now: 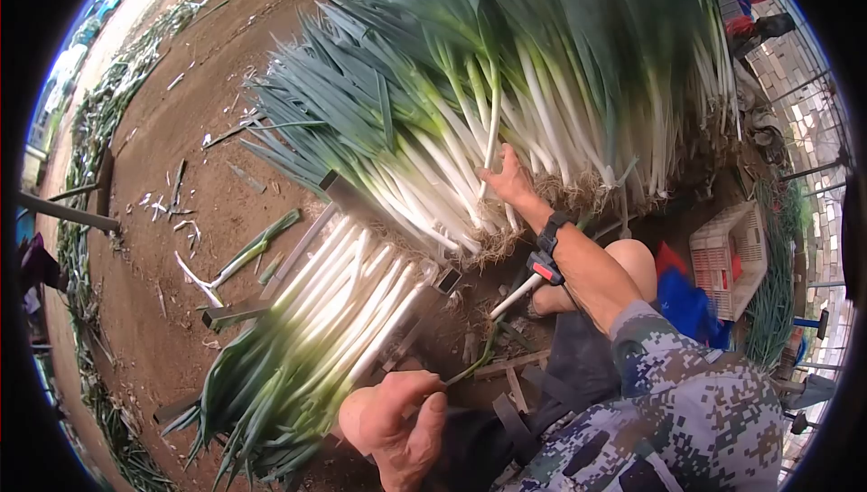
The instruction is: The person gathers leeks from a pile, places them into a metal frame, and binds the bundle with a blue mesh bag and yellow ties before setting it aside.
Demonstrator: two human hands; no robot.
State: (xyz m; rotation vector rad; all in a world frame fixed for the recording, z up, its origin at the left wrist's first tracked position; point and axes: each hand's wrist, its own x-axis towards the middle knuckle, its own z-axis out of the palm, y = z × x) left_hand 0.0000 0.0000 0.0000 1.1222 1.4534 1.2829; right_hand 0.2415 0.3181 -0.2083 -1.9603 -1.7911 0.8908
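Note:
My right hand [510, 180], with a dark watch [554, 232] on its wrist, reaches into a big heap of leeks [433, 144]. Its fingers close round the white stalk of one leek [492, 126]. Below, my left hand [406, 415] is curled into a loose fist near my knee, and nothing shows in it. Beside it, a smaller bunch of leeks [339, 298] lies in a metal frame [239, 314], roots up and green leaves down. A single leek [519, 295] lies under my right forearm, next to a red and black device [545, 268].
A pale plastic crate [727, 253] stands at the right by a blue cloth [691, 307]. Loose leek leaves [257, 248] and scraps lie on the bare soil [149, 248]. A metal bar [68, 212] juts in at left. Wooden slats [515, 365] lie near my legs.

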